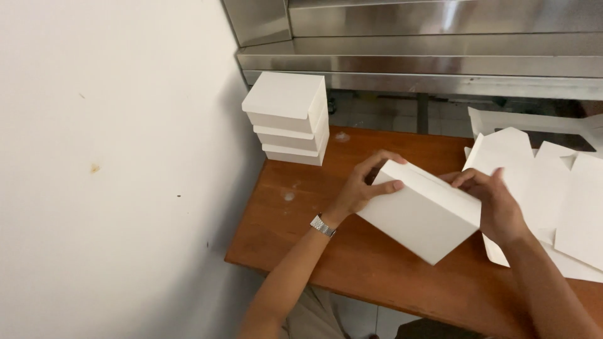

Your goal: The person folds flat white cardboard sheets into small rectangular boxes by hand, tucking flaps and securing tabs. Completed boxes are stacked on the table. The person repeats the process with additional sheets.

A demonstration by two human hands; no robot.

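Fingers of the left hand and right hand clasp opposite ends of a white cardboard box, held tilted above the wooden tabletop. Its long axis runs from upper left to lower right. Bare wood lies open left of it. Flat box blanks crowd the right; three stacked boxes stand near the white wall.
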